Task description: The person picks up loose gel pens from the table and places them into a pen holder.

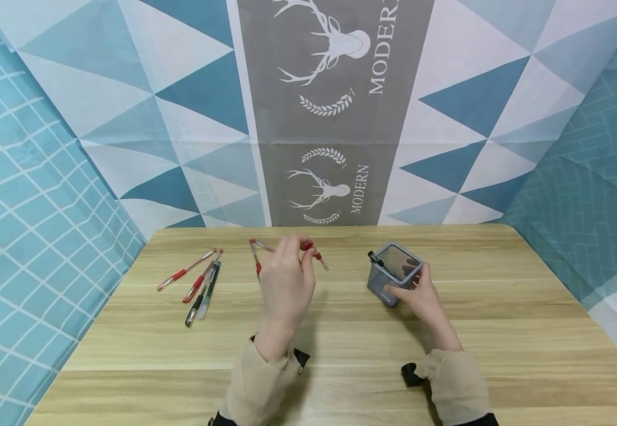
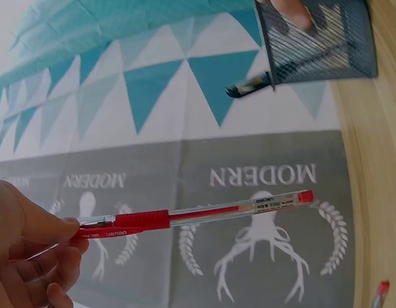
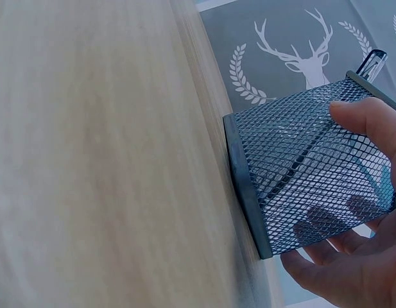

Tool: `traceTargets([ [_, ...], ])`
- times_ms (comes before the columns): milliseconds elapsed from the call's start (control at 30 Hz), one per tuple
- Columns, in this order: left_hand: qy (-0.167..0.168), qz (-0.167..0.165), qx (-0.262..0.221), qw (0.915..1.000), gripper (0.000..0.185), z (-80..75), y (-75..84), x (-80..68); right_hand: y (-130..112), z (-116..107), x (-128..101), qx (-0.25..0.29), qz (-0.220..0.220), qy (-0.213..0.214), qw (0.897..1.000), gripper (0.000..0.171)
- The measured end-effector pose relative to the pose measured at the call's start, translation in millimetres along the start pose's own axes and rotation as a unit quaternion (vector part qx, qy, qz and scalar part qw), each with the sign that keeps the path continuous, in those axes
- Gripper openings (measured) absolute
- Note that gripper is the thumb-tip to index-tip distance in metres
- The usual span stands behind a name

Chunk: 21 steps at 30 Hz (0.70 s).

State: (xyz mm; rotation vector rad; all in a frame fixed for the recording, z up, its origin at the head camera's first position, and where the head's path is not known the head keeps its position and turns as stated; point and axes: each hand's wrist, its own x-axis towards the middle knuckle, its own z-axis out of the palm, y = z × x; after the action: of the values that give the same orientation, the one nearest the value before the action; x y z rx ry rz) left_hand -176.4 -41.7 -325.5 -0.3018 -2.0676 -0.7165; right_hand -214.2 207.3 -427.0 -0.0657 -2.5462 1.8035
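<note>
My left hand (image 1: 287, 278) is raised over the middle of the table, pinching a red gel pen (image 2: 210, 215) by its cap end between thumb and fingers. The pen's clear barrel points away from the hand, toward the right in the left wrist view. With my right hand (image 1: 424, 299) I grip a dark wire-mesh pen holder (image 1: 380, 287), thumb on one side and fingers around the other. Inside it leans one black pen (image 1: 375, 259), its end sticking out over the rim. The holder is slightly tilted, its base close to the table.
On the wooden table (image 1: 351, 367), a loose group lies at left: red pens (image 1: 180, 273), a black pen (image 1: 195, 306) and a dark green-capped pen (image 1: 211, 289). More red pens (image 1: 256, 258) lie just behind my left hand. A patterned cloth (image 1: 335, 130) rises at the table's back edge.
</note>
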Motion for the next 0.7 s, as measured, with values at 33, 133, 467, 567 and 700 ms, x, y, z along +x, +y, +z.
traceTargets([
  [33, -0.004, 0.003, -0.005, 1.0000, 0.012, -0.8, 1.9, -0.4, 0.1, 0.1, 0.0, 0.000, -0.001, 0.000, 1.000, 0.082],
  [133, -0.020, 0.011, -0.023, 0.9995, 0.014, -2.8, 6.6, -1.4, 0.7, 0.5, 0.5, 0.004, -0.002, 0.002, 1.000, 0.082],
  [467, -0.076, 0.039, -0.079, 0.9932, 0.013, -2.7, 22.9, -7.0, 1.3, 0.8, 0.2, 0.010, 0.006, -0.001, 1.000, 0.082],
  [567, -0.082, 0.055, -0.082, 0.9917, 0.012, 0.3, 28.1, -9.6, 0.5, 0.6, 0.0, 0.012, 0.007, 0.001, 1.000, 0.082],
  [700, -0.083, 0.071, -0.075, 0.9913, 0.013, 8.2, 31.1, -14.1, -0.3, 0.5, 0.0, 0.010, 0.008, 0.001, 1.000, 0.082],
])
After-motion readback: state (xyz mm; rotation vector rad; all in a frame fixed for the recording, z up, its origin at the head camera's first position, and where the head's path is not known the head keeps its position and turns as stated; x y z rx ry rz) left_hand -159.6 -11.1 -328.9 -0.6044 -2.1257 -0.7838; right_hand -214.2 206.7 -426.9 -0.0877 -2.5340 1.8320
